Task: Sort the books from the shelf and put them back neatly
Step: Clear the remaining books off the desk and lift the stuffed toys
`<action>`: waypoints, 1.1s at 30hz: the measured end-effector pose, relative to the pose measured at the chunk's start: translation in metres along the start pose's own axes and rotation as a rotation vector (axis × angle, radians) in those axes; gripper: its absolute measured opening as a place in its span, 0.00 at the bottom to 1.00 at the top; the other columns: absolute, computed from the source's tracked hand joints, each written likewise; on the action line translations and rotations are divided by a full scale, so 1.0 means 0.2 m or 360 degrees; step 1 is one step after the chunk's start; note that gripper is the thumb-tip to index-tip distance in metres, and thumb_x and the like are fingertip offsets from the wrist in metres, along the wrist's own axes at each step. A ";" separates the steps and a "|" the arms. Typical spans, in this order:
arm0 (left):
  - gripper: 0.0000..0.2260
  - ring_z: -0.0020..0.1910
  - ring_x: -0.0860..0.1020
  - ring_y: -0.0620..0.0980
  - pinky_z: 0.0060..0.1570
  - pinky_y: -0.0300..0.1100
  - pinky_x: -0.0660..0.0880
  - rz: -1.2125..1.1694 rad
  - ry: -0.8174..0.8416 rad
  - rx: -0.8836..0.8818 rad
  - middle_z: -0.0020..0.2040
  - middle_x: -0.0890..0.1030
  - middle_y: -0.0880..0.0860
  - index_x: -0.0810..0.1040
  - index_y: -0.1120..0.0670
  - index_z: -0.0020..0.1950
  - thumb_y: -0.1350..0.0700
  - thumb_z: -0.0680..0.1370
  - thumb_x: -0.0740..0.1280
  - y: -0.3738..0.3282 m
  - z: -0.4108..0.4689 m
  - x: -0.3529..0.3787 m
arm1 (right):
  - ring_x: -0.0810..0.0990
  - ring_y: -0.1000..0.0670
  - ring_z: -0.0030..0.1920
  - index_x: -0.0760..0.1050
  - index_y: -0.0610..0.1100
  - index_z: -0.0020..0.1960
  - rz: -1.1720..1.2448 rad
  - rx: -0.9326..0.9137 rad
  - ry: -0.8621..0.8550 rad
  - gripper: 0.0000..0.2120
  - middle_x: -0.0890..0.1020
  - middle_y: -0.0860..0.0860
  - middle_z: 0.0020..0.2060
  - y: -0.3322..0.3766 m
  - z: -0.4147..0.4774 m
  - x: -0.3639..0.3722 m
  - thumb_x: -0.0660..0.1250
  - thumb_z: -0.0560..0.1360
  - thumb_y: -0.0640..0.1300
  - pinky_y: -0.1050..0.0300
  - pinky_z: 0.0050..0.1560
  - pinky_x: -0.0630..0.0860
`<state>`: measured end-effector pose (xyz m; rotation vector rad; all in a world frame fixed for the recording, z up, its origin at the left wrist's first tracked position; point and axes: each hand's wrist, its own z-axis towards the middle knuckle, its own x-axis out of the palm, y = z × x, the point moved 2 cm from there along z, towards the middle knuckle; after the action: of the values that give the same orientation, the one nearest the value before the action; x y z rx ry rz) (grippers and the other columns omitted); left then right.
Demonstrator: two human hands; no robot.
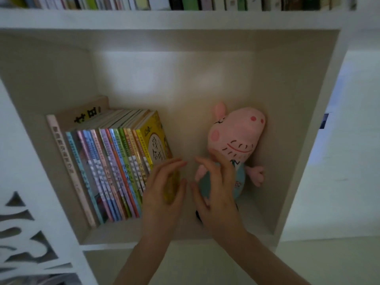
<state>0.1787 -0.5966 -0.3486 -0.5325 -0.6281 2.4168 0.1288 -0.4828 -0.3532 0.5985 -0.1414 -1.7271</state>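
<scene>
A row of thin, colourful books stands at the left of a white shelf compartment. The rightmost book is yellow and leans left against the others. My left hand lies against the yellow book's cover with fingers nearly straight. A pink plush pig in a blue top lies at the right of the compartment. Over its lower body hovers my right hand, fingers spread and slightly bent; contact is unclear.
The shelf above holds a tight row of upright books. A white cut-out panel stands at the lower left. A strip of bare shelf floor lies between the books and the plush pig.
</scene>
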 end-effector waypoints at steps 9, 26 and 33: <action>0.34 0.77 0.46 0.64 0.73 0.64 0.47 0.1040 -0.0214 0.0106 0.78 0.50 0.63 0.55 0.59 0.77 0.56 0.74 0.64 0.18 -0.05 -0.19 | 0.60 0.52 0.72 0.50 0.53 0.77 0.0216 0.0488 0.0778 0.36 0.61 0.52 0.73 0.07 0.09 0.33 0.63 0.76 0.60 0.56 0.71 0.60; 0.42 0.77 0.39 0.62 0.74 0.55 0.36 0.1230 0.0014 0.0202 0.78 0.41 0.59 0.47 0.55 0.79 0.39 0.73 0.61 0.22 -0.02 -0.31 | 0.64 0.54 0.67 0.53 0.53 0.74 0.0471 0.0569 0.0803 0.46 0.62 0.54 0.67 -0.01 0.13 0.43 0.78 0.65 0.53 0.50 0.68 0.69; 0.56 0.76 0.36 0.62 0.72 0.57 0.36 0.1649 0.0006 0.0063 0.76 0.34 0.60 0.40 0.56 0.78 0.21 0.63 0.52 0.34 0.04 -0.33 | 0.65 0.52 0.69 0.50 0.61 0.72 0.0484 0.0366 0.0736 0.46 0.61 0.55 0.67 0.03 0.29 0.43 0.73 0.63 0.65 0.43 0.67 0.70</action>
<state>0.1946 -0.6883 -0.3636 -1.0289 -0.3169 3.3607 0.0959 -0.5777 -0.3279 1.0730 -0.0977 -1.2518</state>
